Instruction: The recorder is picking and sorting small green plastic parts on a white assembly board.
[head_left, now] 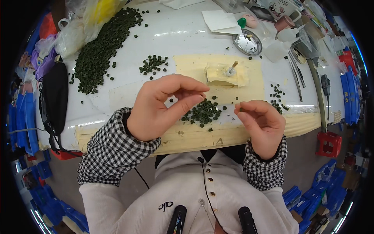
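Over the near part of the table, my left hand has its thumb and forefinger drawn together, with a tiny dark spot at the tips that is too small to name. To its right, my right hand pinches a small dark green piece, mostly hidden between thumb and forefinger. A loose pile of small round dark green pieces lies between and below the hands. Just beyond stands a block covered in yellow tape, bearing a small white holder with a wooden stick upright in it.
A large heap of green pieces spreads at the far left beside plastic bags; smaller clusters lie at centre and right. A round metal dish, white paper, tweezers and a mug occupy the far right.
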`<state>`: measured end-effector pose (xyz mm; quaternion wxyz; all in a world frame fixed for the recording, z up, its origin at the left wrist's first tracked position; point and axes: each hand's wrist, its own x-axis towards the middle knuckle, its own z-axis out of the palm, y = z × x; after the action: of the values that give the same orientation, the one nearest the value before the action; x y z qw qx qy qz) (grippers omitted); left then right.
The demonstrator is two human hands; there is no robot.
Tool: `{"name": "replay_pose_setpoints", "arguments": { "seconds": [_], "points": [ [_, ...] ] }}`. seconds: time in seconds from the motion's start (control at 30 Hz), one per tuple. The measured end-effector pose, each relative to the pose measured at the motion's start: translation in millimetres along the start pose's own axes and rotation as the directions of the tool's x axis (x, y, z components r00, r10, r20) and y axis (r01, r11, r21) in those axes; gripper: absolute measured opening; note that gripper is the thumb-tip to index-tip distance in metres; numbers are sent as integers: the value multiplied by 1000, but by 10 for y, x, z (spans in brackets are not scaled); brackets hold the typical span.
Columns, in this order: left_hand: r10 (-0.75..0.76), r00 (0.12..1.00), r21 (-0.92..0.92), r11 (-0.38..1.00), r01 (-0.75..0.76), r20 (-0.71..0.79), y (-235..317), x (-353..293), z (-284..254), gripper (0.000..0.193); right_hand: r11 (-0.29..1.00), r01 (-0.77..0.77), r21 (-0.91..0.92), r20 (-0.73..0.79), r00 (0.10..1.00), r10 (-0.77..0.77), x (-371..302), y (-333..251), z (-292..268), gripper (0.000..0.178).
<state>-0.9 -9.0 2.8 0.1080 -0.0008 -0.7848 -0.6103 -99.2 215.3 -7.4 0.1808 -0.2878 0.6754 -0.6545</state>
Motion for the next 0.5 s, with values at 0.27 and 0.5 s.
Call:
{"name": "replay_pose_setpoints", "arguments": {
  "seconds": [0.27, 0.5],
  "points": [
    [-233, 957, -554, 780, 290, 173, 61, -35, 93, 13, 890, -133, 436, 213, 976, 41, 57, 18, 151, 20],
    [-238, 953, -605, 737, 303, 189, -21, -56, 82, 18, 918, -112, 380, 214, 976, 30, 73, -5, 203, 21]
  ]
}}
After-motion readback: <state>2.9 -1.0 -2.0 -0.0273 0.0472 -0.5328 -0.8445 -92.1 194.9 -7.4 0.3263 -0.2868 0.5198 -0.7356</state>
